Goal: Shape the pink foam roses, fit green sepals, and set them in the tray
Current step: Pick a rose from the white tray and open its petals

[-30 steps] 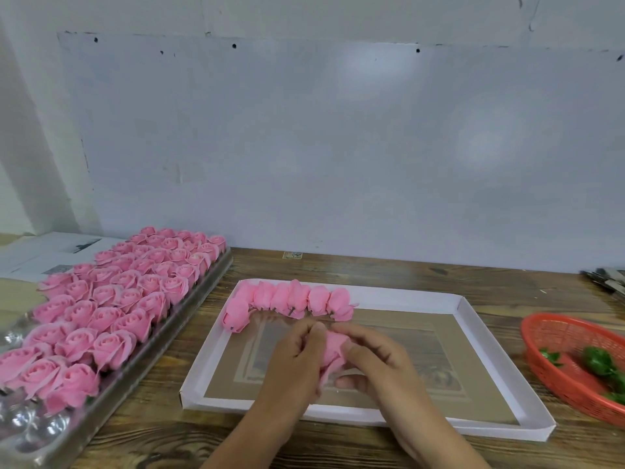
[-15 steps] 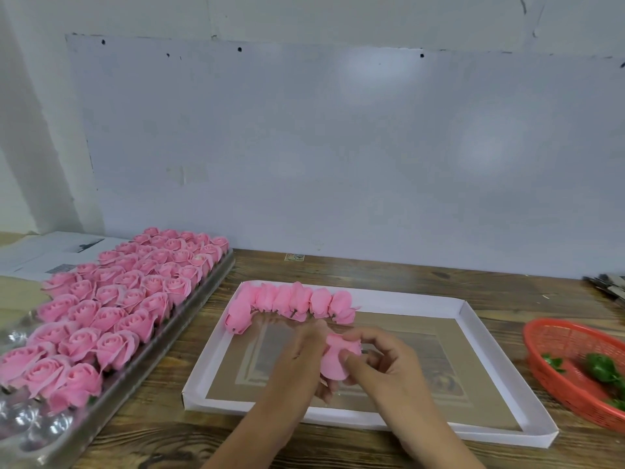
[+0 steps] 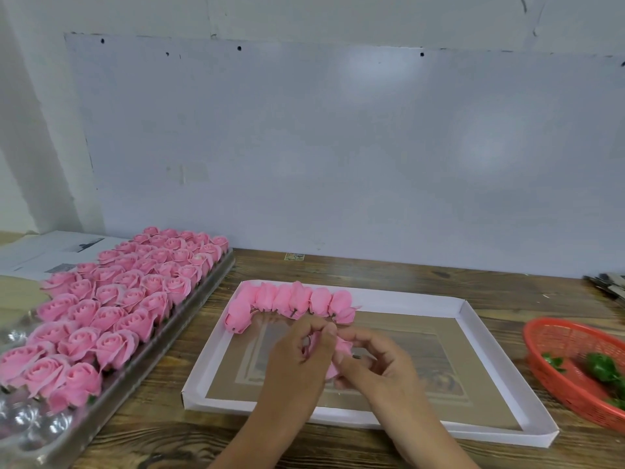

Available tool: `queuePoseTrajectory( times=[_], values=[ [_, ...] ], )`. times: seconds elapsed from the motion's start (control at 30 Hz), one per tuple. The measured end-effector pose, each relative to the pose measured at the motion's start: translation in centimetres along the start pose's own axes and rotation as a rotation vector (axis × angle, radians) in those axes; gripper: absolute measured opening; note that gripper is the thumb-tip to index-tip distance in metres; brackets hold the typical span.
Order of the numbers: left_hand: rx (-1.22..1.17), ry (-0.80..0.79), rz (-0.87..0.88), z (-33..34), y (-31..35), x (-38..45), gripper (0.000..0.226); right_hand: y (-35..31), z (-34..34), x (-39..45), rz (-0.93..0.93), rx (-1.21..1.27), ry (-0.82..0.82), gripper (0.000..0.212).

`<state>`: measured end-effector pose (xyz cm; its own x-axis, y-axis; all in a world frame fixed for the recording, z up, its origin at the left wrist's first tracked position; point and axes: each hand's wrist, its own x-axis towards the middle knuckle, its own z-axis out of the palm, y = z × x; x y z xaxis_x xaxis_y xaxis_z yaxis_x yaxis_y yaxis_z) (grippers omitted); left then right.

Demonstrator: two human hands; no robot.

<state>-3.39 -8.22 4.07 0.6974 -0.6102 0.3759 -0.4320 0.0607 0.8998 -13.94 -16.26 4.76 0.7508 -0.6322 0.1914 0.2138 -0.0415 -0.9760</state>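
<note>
Both hands meet over the white cardboard tray (image 3: 473,336) and pinch one pink foam rose (image 3: 340,350) between them. My left hand (image 3: 297,360) covers its left side with the fingertips on top. My right hand (image 3: 378,367) grips it from the right and below. Most of the rose is hidden by fingers. A row of several unshaped pink rose buds (image 3: 291,301) lies along the tray's far edge. Green sepals (image 3: 600,367) lie in a red plastic basket (image 3: 558,346) at the right.
A long clear plastic tray (image 3: 189,313) at the left is filled with several rows of finished pink roses (image 3: 111,299), with some unfilled cups at its near end. Newspaper (image 3: 44,252) lies behind it. Metal tools (image 3: 608,286) sit at the far right on the wooden table.
The hands have turned the rose between them; my left fingertips have moved over its top and more of the rose is covered now. The view has shifted slightly.
</note>
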Motion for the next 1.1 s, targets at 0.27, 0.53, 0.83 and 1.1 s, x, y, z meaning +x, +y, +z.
queuePoseTrajectory(
  times=[0.27, 0.53, 0.83, 1.1],
  values=[
    [-0.463, -0.200, -0.242, 0.7, 0.6, -0.7, 0.067, 0.3, 0.8, 0.3, 0.239, 0.744, 0.025, 0.040],
    [-0.538, -0.285, -0.256, -0.2, 0.5, -0.7, 0.049, -0.4, 1.8, -0.5, 0.415, 0.993, -0.097, 0.053],
    [-0.523, -0.339, -0.266, 0.1, 0.7, -1.0, 0.054, 0.0, 1.7, -0.2, 0.380, 1.045, -0.009, 0.045],
    [-0.507, -0.343, -0.226, -0.8, 1.5, -0.6, 0.035, -0.7, 1.9, -0.5, 0.455, 0.984, -0.133, 0.064]
  ],
)
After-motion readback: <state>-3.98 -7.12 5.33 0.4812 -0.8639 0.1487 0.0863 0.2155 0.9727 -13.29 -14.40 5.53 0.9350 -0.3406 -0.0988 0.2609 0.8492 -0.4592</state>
